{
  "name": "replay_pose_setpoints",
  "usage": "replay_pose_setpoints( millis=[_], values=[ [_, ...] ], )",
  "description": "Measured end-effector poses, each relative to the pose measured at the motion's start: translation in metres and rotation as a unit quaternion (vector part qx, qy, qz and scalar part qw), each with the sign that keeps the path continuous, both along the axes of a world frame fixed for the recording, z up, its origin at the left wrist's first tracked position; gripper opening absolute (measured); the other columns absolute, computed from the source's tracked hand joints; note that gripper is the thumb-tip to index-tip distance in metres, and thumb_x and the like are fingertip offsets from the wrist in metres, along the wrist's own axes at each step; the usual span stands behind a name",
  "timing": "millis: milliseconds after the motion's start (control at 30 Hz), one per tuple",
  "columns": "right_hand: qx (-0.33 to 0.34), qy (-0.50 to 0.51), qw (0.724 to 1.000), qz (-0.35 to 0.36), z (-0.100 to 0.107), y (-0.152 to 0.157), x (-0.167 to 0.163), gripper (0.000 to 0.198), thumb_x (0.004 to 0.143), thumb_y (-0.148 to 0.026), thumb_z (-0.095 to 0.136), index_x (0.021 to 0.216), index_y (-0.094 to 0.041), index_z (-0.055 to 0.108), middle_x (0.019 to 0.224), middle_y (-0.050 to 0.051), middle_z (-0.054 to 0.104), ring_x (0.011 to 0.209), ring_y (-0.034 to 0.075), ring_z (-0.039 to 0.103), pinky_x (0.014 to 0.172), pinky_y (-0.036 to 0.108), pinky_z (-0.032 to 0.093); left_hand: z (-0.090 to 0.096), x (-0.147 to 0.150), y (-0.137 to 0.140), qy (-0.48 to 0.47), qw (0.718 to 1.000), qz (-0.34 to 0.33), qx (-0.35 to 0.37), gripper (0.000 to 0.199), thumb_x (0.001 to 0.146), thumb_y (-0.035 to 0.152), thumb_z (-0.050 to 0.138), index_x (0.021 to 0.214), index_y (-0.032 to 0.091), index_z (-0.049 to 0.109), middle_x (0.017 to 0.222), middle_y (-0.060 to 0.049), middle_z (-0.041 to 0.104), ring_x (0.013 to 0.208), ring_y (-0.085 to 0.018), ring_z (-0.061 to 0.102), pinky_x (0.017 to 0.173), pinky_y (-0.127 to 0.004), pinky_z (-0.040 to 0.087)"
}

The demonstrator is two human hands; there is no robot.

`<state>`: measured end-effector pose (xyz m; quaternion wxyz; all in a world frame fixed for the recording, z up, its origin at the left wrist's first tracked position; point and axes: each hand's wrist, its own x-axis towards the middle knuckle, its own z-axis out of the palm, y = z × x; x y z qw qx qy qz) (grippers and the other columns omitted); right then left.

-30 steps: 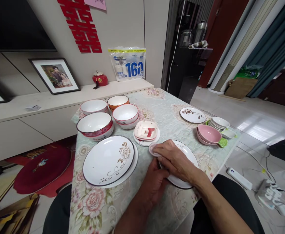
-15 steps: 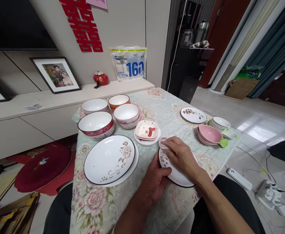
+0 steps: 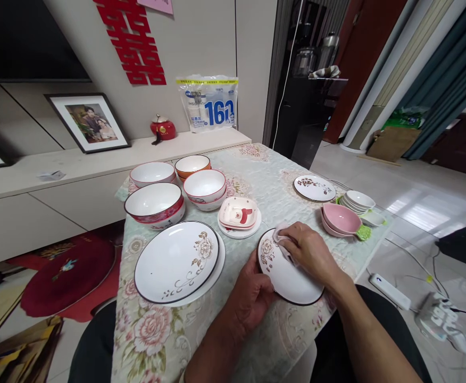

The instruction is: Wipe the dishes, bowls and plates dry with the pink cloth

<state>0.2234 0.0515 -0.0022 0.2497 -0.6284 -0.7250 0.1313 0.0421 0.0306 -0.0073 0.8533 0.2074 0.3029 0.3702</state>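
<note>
Bowls (image 3: pixel 153 199) stand in stacks at the far left corner of the table (image 3: pixel 271 178), nested probably to save room. Nearer, along the left edge, a platter (image 3: pixel 169 260) lies on a white dish (image 3: pixel 219 271), and small dishes (image 3: pixel 239 214) are piled just beyond, toward the middle.

The left hand (image 3: pixel 252 298) grasps a plate (image 3: pixel 297 282) by its left rim, thumb over the top and fingers mostly hidden beneath, likely to steady it. The plate sits near the right edge; whether it is lifted off the surface I cannot tell. Its forearm slants in from the near edge.

The right hand (image 3: pixel 308 247) pinches a cloth (image 3: pixel 284 234) with bent fingers against the plate's far side, wrist above the rim, perhaps for light pressure.

Pink bowls (image 3: pixel 341 219) and white bowls (image 3: pixel 358 201) keep to the right edge, behind them another plate (image 3: pixel 316 190), well apart from the hands.
</note>
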Motion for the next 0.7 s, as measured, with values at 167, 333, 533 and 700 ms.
replay_pose_setpoints(
  millis=[167,333,533,700],
  values=[
    [-0.02,0.037,0.987,0.157,0.012,-0.008,-0.021,0.03,0.093,-0.016,0.061,0.119,-0.025,0.07,0.11,0.007,0.068,0.106,0.023,0.059,0.092,0.037,0.048,0.001,-0.001,0.002,-0.023,1.0,-0.006,-0.001,0.088,0.043,-0.003,0.053,0.128,0.022,0.061,0.093,-0.002,0.066,0.075,-0.015,0.055,0.064,-0.027,0.048],
    [-0.153,0.127,0.93,0.31,0.033,-0.015,-0.001,0.022,0.09,-0.011,0.066,0.103,-0.025,0.076,0.103,0.0,0.071,0.098,0.017,0.064,0.091,0.031,0.049,0.002,-0.001,0.002,-0.027,1.0,-0.009,0.009,0.079,0.045,-0.002,0.055,0.121,0.018,0.064,0.099,-0.005,0.067,0.084,-0.02,0.06,0.067,-0.029,0.049],
    [0.005,0.068,0.983,0.172,0.006,-0.003,-0.012,0.026,0.092,-0.009,0.059,0.108,-0.024,0.073,0.108,0.005,0.069,0.104,0.022,0.06,0.093,0.036,0.049,-0.002,0.0,0.0,-0.011,1.0,0.002,0.013,0.085,0.046,-0.003,0.055,0.128,0.022,0.061,0.096,-0.002,0.066,0.078,-0.015,0.055,0.064,-0.025,0.046],
    [0.119,-0.027,0.992,0.025,-0.015,0.01,-0.01,0.028,0.098,-0.015,0.05,0.12,-0.018,0.069,0.115,0.014,0.066,0.106,0.028,0.057,0.09,0.04,0.049,-0.003,0.0,-0.002,-0.007,1.0,0.01,0.002,0.09,0.045,-0.003,0.053,0.131,0.024,0.059,0.102,-0.003,0.068,0.081,-0.017,0.057,0.064,-0.025,0.047]
  ],
)
